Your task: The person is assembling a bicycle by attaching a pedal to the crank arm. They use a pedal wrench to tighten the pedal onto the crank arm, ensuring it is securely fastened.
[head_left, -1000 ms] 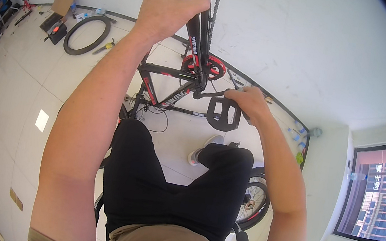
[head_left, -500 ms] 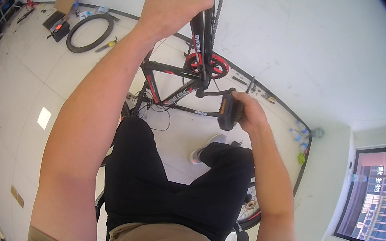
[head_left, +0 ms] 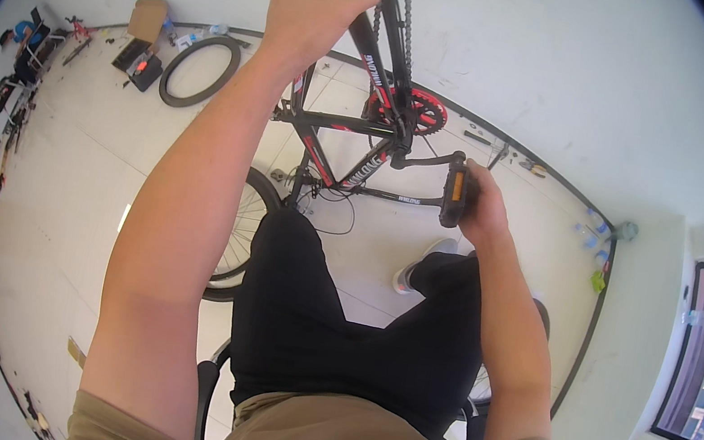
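Note:
A black bicycle frame (head_left: 336, 123) with red and white marks stands tilted in front of me, upside down or on end; I cannot tell which. My left hand (head_left: 314, 18) is closed around its black tubes at the top, beside the hanging chain (head_left: 406, 23). Lower down on the right, my right hand (head_left: 485, 211) grips a black pedal (head_left: 454, 201) with an amber reflector from its outer side. Its fingertips are partly hidden behind the pedal. The crank arm (head_left: 429, 161) joins this pedal to the frame near the red and black chainring (head_left: 429, 115).
A spoked wheel (head_left: 241, 244) is by my left knee. Farther left on the floor lie a loose tyre (head_left: 167, 81), a dark toolbox (head_left: 144, 73) and a cardboard box (head_left: 148, 18). Hand tools (head_left: 531, 167) and plastic bottles (head_left: 590, 240) line the wall's foot at right.
The whole view has shifted, so the frame, hands and room sit farther right in the picture. Both grips stay the same. More of the pedal's amber reflector shows.

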`<state>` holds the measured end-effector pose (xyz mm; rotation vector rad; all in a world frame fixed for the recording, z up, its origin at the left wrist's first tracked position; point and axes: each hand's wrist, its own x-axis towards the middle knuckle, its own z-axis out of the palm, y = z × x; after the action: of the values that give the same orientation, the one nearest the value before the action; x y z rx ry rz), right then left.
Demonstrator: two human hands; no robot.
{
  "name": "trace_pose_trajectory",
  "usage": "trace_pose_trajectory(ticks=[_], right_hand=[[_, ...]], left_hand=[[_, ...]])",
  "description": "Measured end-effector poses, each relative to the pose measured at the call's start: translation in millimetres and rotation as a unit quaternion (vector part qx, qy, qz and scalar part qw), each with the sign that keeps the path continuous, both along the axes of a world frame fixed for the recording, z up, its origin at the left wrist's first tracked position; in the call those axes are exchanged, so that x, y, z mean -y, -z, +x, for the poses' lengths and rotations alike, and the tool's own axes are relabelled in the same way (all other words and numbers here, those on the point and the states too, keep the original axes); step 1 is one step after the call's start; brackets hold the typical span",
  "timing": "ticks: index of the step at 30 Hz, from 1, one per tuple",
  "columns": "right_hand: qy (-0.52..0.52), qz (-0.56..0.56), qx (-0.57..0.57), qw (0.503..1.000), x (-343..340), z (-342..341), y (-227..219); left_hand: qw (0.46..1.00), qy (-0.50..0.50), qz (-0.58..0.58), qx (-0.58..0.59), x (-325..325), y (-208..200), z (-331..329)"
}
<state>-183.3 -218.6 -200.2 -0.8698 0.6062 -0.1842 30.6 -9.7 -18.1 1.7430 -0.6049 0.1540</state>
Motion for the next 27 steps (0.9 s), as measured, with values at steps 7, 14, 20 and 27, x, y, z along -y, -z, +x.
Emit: trace_pose_trajectory(ticks=[7, 14, 20, 27], right_hand=[[0.121, 0.158, 0.046, 0.979, -17.1, -42.3, 50.8], [0.223, -0.094, -0.065, 0.968, -58.6, -72.0, 70.3], [0.278, -0.366, 0.06, 0.886, -71.4, -59.8, 9.8], [0.199, -0.57, 0.007, 0.797, -105.6, -59.8, -16.1]], left_hand=[[0.999, -0.027, -0.012, -0.025, 5.9, 2.6, 7.1], [0.995, 0.012, -0.094, -0.044, 7.2, 9.0, 12.3], [0.994, 0.019, -0.084, -0.07, 9.4, 1.3, 0.7], [0.995, 0.013, -0.086, -0.051, 8.6, 2.5, 3.6]])
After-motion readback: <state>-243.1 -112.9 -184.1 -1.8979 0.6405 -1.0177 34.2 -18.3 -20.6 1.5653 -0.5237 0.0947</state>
